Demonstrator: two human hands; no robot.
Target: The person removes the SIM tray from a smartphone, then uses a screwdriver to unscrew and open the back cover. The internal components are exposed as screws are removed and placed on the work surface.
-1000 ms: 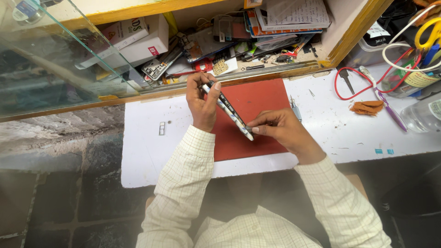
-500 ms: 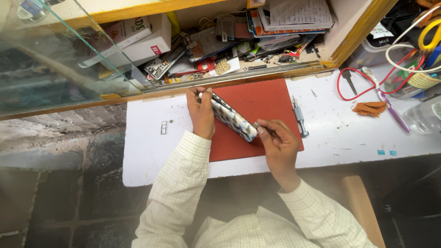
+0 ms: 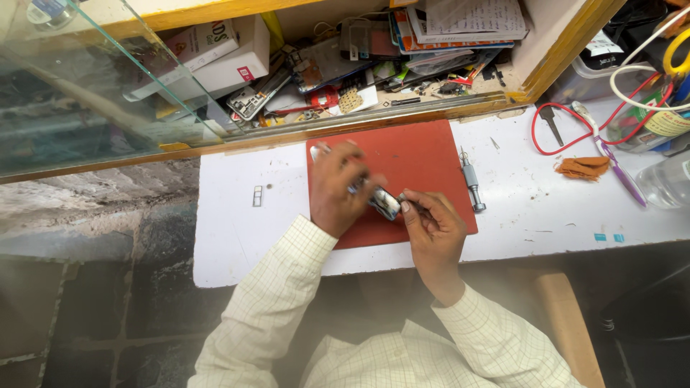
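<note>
We are wrapping our left hand around the upper end of a phone, held just above the red mat. The phone's lower end is sticking out between both hands, and our right hand is pinching it there. A screwdriver is lying just right of the mat.

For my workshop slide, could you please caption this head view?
Both hands, left hand and right hand, hold a small device over a red mat; a screwdriver lies alongside.
</note>
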